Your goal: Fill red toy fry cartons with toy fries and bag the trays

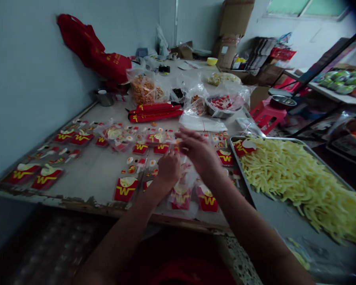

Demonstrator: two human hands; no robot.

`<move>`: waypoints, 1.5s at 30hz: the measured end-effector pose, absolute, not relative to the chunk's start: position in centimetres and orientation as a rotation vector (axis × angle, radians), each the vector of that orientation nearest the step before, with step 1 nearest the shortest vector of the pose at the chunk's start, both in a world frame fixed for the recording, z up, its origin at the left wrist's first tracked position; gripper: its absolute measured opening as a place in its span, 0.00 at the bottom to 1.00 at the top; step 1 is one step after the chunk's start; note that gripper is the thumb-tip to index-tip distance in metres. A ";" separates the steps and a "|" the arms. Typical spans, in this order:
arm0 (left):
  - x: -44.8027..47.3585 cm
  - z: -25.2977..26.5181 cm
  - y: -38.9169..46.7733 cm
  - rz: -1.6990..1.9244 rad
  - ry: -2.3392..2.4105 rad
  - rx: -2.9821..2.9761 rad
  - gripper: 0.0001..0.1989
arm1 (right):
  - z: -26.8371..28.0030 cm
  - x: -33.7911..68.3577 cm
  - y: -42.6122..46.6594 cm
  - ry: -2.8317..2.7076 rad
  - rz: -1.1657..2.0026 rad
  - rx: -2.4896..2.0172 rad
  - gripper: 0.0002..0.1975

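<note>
My left hand (pixel 169 168) is closed over the middle of the table, fingers pinched together. Whatever it pinches, if anything, is hidden. Just right of it, my right hand (pixel 200 152) reaches across with its fingers stretched out and slightly blurred. Below the hands, a clear plastic bag (pixel 180 196) covers a red fries box with a yellow mark. Around them lie rows of clear packets with small red fries boxes (pixel 126 189) and tiny toy-like food pieces (pixel 141 163). A loose packet with pale pieces (pixel 114 132) rests on others at the left.
A metal tray (pixel 246 184) of pale yellow fry-shaped pieces (pixel 302 178) stands at the right, a red box (pixel 245 146) in its corner. Behind are red folded bundles (pixel 156 114), a bag of orange pieces (pixel 144 89) and a bowl (pixel 222 113). A pink stool (pixel 267 114) stands beyond.
</note>
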State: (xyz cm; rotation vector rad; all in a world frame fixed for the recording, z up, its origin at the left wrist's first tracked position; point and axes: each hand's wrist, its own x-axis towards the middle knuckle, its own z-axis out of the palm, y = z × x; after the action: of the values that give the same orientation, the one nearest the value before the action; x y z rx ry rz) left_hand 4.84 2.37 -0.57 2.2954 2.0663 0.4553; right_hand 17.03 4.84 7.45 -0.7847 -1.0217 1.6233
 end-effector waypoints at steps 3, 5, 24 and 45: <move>6.8 -1.2 5.7 0.383 2.278 2.103 0.37 | 9.1 24.4 7.6 -1.031 1.293 -0.842 0.12; 6.7 -1.7 6.8 0.365 2.328 1.934 0.46 | 9.5 26.6 9.7 -1.015 1.187 -0.827 0.11; -7.9 4.8 -6.7 1.370 1.502 1.096 0.45 | 6.8 9.2 8.5 -1.920 1.815 -0.390 0.28; -28.7 -4.7 -27.2 1.523 2.023 0.003 0.24 | -0.4 -31.2 6.1 -3.307 0.010 0.504 0.56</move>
State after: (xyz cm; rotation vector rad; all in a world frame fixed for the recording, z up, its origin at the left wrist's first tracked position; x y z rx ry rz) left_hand -28.67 -27.21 -4.75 0.0034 2.0234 1.5229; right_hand -31.19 6.10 -0.36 0.5038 -3.3069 0.0103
